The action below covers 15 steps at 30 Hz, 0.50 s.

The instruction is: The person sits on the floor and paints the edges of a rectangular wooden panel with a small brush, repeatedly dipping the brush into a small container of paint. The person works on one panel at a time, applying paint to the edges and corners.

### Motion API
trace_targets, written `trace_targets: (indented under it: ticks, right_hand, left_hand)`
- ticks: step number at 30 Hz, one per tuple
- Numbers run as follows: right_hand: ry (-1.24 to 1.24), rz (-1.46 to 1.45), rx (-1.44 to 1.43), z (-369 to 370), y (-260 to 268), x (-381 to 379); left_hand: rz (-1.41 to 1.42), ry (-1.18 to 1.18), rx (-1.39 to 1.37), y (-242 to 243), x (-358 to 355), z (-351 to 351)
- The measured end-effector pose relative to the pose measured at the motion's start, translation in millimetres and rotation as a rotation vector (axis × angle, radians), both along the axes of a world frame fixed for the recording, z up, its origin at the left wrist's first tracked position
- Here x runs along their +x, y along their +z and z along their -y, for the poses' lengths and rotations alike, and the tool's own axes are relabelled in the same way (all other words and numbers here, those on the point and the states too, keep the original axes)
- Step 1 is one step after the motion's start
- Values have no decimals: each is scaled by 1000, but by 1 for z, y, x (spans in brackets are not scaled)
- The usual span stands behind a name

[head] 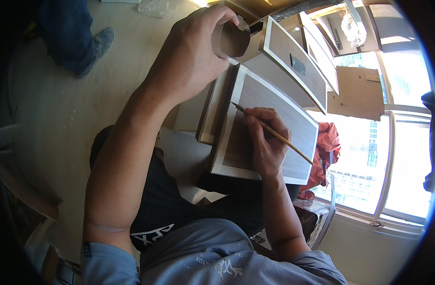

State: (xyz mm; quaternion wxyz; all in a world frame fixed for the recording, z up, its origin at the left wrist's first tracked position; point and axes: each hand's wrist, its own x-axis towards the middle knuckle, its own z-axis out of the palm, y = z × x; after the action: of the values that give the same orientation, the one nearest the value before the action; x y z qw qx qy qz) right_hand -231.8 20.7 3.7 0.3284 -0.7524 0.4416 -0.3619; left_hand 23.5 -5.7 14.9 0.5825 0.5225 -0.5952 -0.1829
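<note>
My left hand [199, 50] grips a small round cup [235, 38] with brownish contents, held above the top edge of a drawer. In my right hand [269, 140] is a thin paintbrush [287, 141] with a wooden handle. Its dark pointed tip lies at or just over the pale border along the left side of a wood-grain drawer front [278, 103]; whether it touches cannot be told. The fingers rest near the middle of that panel, which is tilted across my lap. Behind it stands a second pale-edged drawer front [292, 66] with a small dark rectangle on it.
A person's leg and shoe [103, 42] are on the floor at the upper left. Red crumpled plastic [324, 153] lies right of the panel, by the windows. A cardboard piece [358, 92] leans against the glass. Curved boards [32, 194] stand at the lower left.
</note>
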Motion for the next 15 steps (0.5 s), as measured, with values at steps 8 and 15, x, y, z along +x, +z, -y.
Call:
trace_targets:
  ticks: [8,15]
  right_hand:
    - [10,-46,-38,0,0,2]
    - [30,-70,-78,0,0,2]
  left_hand:
    - [-9,-2,-25,6,-1,3]
    - [-21,-10,13,8,-1,-1]
